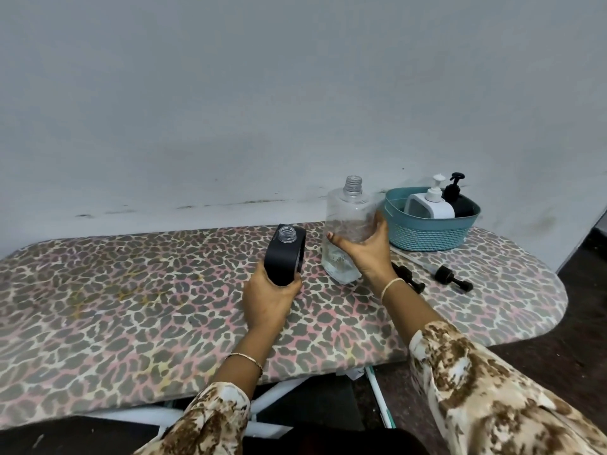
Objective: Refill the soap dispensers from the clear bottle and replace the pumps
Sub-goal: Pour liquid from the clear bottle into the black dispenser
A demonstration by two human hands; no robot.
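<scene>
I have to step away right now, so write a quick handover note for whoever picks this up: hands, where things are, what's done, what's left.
Left hand: holds the black dispenser, pump off, neck open, tilted toward the clear bottle.
Right hand: grips the clear bottle, uncapped and upright on the ironing board, only a little liquid at the bottom.
Two black pumps lie on the board to the right.
Teal basket: holds a white dispenser and another black one, both with pumps fitted.
Done: pump removed, bottle opened.
Left: pour into the black dispenser, refit its pump. Whether the basket dispensers are filled cannot be told.
</scene>
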